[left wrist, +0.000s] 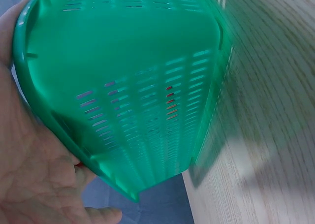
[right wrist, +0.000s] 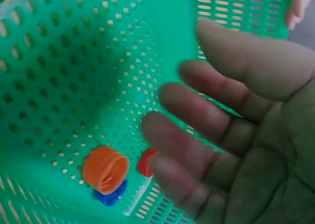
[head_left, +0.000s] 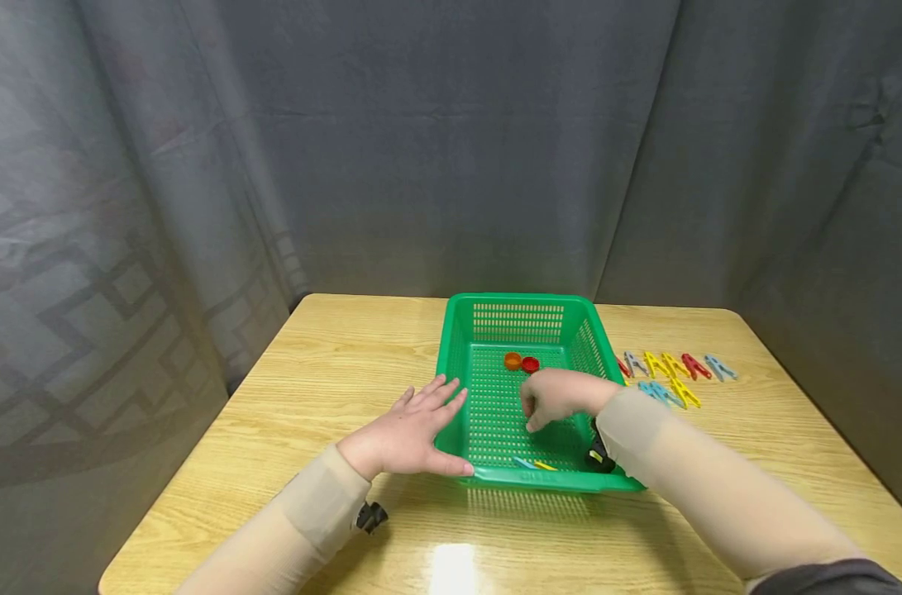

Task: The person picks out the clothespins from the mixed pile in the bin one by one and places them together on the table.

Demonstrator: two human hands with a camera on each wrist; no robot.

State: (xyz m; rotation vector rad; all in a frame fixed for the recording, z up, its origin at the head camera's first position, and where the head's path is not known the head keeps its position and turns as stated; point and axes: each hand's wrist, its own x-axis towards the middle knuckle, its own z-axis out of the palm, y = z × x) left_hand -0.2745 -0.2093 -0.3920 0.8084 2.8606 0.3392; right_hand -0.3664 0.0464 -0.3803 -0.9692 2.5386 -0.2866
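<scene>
A green plastic basket with slotted walls stands on the table. My left hand rests with spread fingers on its left rim near the front corner. Inside the basket is my right hand, its fingers loosely bent and holding nothing in the right wrist view. Beyond it on the basket floor lie an orange bottle cap and a red bottle cap. The right wrist view also shows a blue piece, partly hidden by the orange cap. At the basket's near end lie a blue strip and a yellow strip.
Right of the basket, several clothespins lie on the wooden table: yellow ones, light blue ones, red ones and a grey one. Grey curtains hang behind and beside the table.
</scene>
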